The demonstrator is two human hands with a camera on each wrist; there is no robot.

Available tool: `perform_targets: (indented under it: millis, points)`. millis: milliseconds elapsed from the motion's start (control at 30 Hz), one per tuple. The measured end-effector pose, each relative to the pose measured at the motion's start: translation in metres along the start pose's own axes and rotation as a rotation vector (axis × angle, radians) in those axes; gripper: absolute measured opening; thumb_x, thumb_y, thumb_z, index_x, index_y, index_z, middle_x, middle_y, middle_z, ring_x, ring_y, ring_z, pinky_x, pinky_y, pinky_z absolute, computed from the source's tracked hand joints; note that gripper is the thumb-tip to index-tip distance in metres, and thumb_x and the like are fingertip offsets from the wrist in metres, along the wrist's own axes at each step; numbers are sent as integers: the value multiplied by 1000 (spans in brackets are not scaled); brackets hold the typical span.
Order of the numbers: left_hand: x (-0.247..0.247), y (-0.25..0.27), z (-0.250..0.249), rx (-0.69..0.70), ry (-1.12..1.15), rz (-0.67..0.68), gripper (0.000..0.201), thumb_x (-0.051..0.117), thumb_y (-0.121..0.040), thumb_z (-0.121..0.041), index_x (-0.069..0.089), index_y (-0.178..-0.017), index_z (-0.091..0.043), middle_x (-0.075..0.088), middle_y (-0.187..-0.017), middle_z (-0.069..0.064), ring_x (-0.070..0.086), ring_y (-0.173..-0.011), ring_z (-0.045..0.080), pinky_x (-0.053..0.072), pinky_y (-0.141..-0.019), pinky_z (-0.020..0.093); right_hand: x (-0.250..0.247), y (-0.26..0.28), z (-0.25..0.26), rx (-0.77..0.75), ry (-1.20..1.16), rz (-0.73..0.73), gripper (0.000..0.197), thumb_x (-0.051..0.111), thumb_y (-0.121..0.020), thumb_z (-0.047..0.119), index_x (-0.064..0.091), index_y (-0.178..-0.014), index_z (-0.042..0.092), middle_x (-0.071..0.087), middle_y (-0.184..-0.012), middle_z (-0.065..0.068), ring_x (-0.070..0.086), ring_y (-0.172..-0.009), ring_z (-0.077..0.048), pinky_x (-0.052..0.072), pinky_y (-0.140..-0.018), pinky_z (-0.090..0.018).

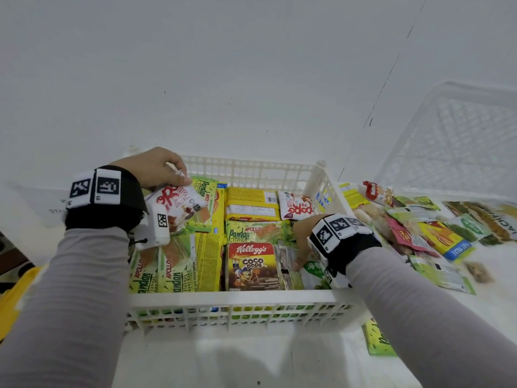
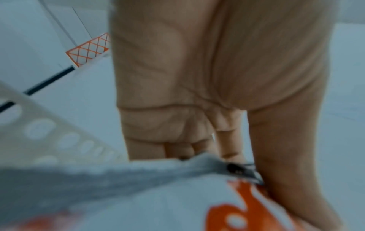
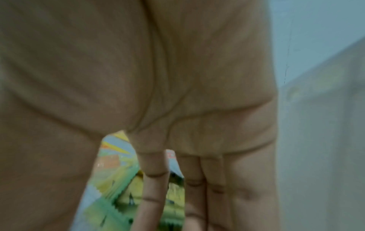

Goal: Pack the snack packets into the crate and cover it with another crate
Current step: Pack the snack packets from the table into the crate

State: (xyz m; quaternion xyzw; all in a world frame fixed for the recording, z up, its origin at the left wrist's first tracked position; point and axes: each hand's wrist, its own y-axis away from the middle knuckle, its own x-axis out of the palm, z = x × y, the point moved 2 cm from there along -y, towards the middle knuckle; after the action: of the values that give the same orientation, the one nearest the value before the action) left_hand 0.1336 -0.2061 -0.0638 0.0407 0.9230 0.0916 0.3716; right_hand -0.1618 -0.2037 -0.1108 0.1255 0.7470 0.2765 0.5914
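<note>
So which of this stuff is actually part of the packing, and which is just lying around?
Part of the job:
- crate
- white-and-red packet gripped by left hand
- right hand among packed packets
- loose packets
- second crate

Lying about:
- yellow object
- paper sheet

I see a plain white wall (image 1: 223, 65) with a thin dark seam (image 1: 391, 68), white tabletop (image 1: 251, 359) below.

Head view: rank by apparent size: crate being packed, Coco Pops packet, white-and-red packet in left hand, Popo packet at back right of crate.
1. crate
2. Coco Pops packet
3. white-and-red packet, held by the left hand, which partly hides it
4. Popo packet

3 and 4 look like the same product; the held one is nearer the camera.
</note>
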Motion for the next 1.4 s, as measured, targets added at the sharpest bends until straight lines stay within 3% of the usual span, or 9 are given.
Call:
perform_targets:
  millis: [100, 200, 433, 533, 667, 833, 933, 1167, 1400]
  points:
    - [6, -3, -13, 71, 110, -71, 16, 67, -84, -20, 56, -82, -8, 65, -71, 11, 62, -62, 21, 49, -55, 27, -17, 2, -3, -52, -52, -163, 35, 58, -91, 27, 62, -113, 0, 61, -101, -11, 52, -85, -20, 47, -81, -31]
    - [20, -5, -31, 154, 263, -156, 16, 65, -85, -22, 53, -78, -14, 67, -68, 6, 64, -60, 16, 48, -49, 23, -36, 3, -7, -227, -691, -266, 42, 53, -92, 43, 60, -102, 3, 64, -103, -10, 63, -96, -25, 52, -84, -32]
    - [74, -10, -64, 121, 714, -190, 14, 59, -90, -16, 47, -85, -10, 61, -92, 16, 62, -81, 27, 55, -64, 35, -34, -4, 12, -535, -1577, 29, 30, 65, -85, 13, 52, -113, 12, 69, -90, -1, 67, -76, -14, 55, -85, -47]
    - [82, -13, -59, 1, 778, -96, 13, 57, -90, -5, 44, -89, -7, 57, -98, 21, 61, -85, 28, 56, -76, 40, -27, -13, 9, -519, -1656, 113, 19, 61, -86, 3, 57, -104, 7, 70, -94, -10, 70, -86, -23, 59, -74, -40]
    - [80, -10, -48, -107, 657, 135, 24, 58, -86, 8, 48, -99, -9, 61, -94, 19, 66, -80, 25, 60, -62, 32, -18, -27, 4, -418, -1634, 102, 10, 60, -88, 9, 65, -97, 8, 73, -83, -6, 71, -76, -15, 60, -68, -31]
    - [91, -7, -45, -137, 370, 356, 18, 69, -83, -10, 57, -94, -3, 68, -97, 12, 71, -75, 18, 57, -59, 23, -12, -33, 2, -348, -1641, 63, 8, 63, -87, 8, 65, -92, 1, 72, -74, -6, 69, -63, -13, 55, -51, -23]
    - [100, -11, -43, -129, 286, 308, 33, 69, -83, -22, 46, -64, -8, 58, -70, 4, 63, -61, 12, 57, -60, 22, -10, -34, 1, -312, -1621, 23, 8, 65, -86, 10, 66, -89, 2, 71, -73, -7, 68, -59, -13, 56, -53, -24]
    - [96, -18, -44, -145, 580, 161, 11, 60, -88, -4, 49, -88, -1, 64, -92, 12, 66, -80, 17, 59, -59, 25, -21, -34, 6, -296, -2061, 29, 30, 39, -101, 26, 55, -96, 1, 65, -93, -19, 66, -84, -29, 60, -63, -37]
    - [77, -19, -38, -186, 761, 67, 9, 52, -90, 7, 51, -86, -1, 64, -95, 15, 64, -90, 24, 55, -78, 32, -19, -28, 16, -354, -1944, 84, 31, 41, -99, 26, 55, -107, 0, 67, -98, -21, 68, -85, -31, 60, -73, -36]
